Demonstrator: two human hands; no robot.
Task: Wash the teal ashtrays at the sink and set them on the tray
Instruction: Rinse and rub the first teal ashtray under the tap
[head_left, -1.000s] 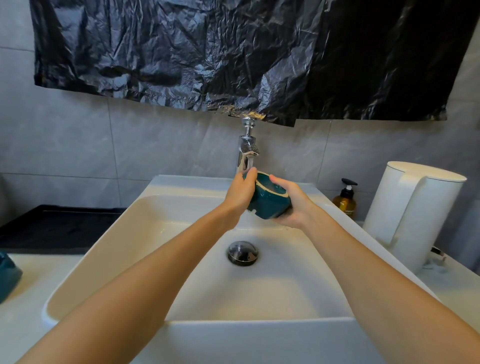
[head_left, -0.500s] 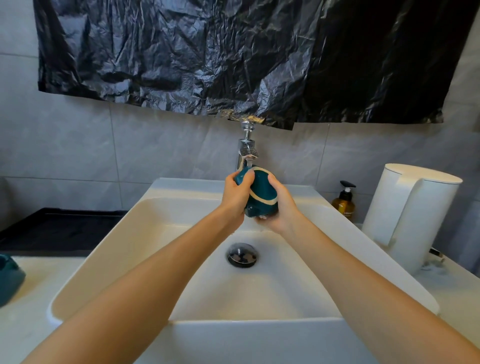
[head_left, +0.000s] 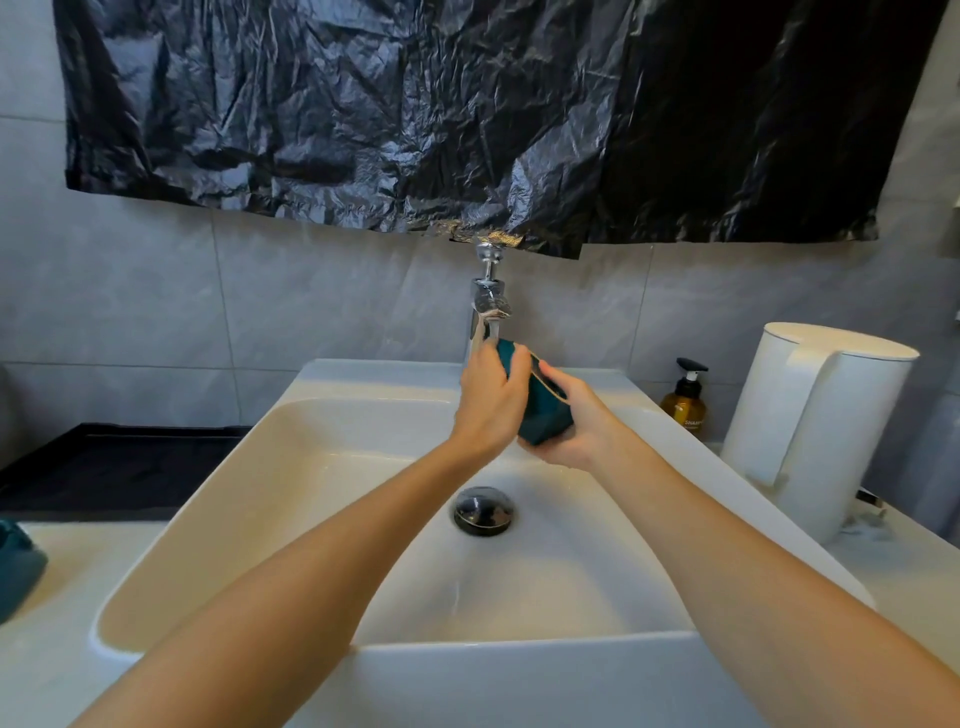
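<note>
Ashtrays are the concern, yet the black plastic sheet (head_left: 467, 119) on the tiled wall is the largest thing seen. Below it lies the white sink (head_left: 249, 499), with a white bin (head_left: 810, 431) at its right. One teal ashtray (head_left: 543, 410), tilted on edge under the chrome tap (head_left: 488, 306), is clasped between the left hand (head_left: 491, 402) and the right hand (head_left: 576, 421). Another ashtray (head_left: 18, 566) is cut off at the left edge.

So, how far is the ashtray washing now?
Nothing looks finished: the black tray shows no ashtray. In hand: left hand and right hand hold a teal ashtray under the faucet. Left: another teal piece waits on the counter.
</note>
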